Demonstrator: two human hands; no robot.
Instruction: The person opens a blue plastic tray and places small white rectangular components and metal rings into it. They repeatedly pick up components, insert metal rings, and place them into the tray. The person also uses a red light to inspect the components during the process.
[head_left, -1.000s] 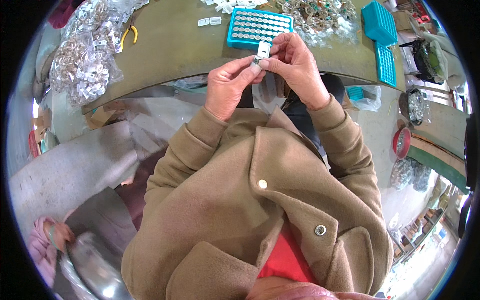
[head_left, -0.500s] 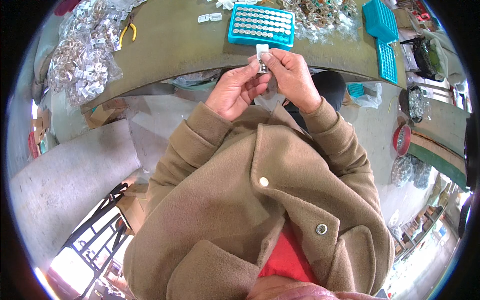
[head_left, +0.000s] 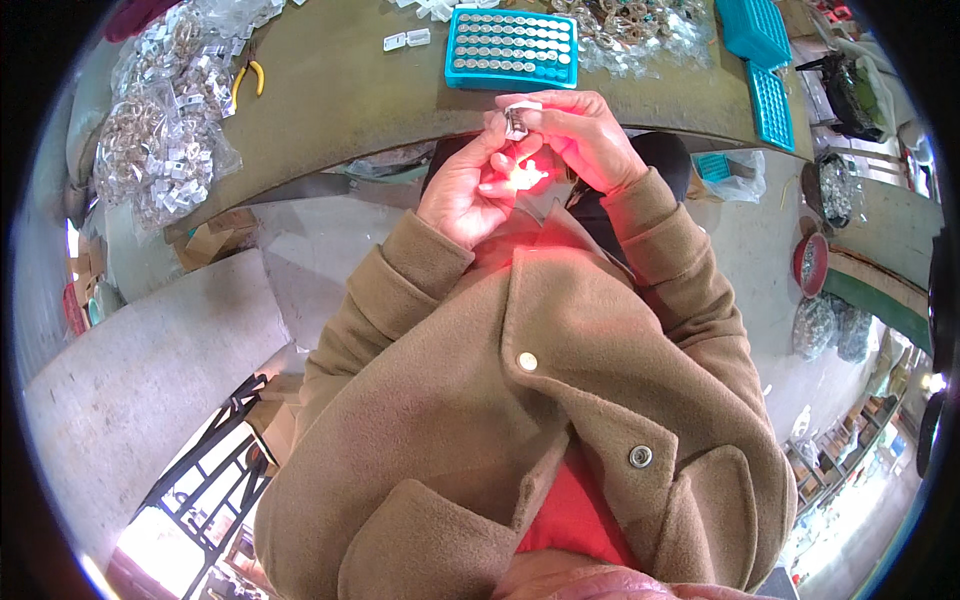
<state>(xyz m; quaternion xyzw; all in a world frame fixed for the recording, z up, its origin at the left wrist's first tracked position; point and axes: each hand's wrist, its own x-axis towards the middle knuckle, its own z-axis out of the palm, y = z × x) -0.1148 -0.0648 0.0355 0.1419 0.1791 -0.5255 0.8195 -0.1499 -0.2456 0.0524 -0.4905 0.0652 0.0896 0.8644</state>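
Note:
Between both hands, just off the table's front edge, is a small white plastic case point(head_left: 517, 121) with silvery metal showing inside. My left hand point(head_left: 463, 196) pinches it from the left with thumb and fingertips. From the other side my right hand point(head_left: 592, 138) grips it, thumb along the near face. A strong red glow falls on the left fingers, the right palm and the sleeves; its source is hard to make out. Just beyond the hands lies a blue tray point(head_left: 508, 83) with rows of round silver button cells, and bare slots at its near right.
Clear bags of wire coils and white cases point(head_left: 175, 130) cover the table's left. Beside them are yellow-handled pliers point(head_left: 250, 80). More coils point(head_left: 640, 35) lie right of the tray. Blue trays point(head_left: 770, 105) stand at the right edge. A red bowl point(head_left: 811, 264) is farther right.
The white case has tipped over from upright in my fingers. A red glow has appeared across my hands and sleeves. The view has shifted slightly.

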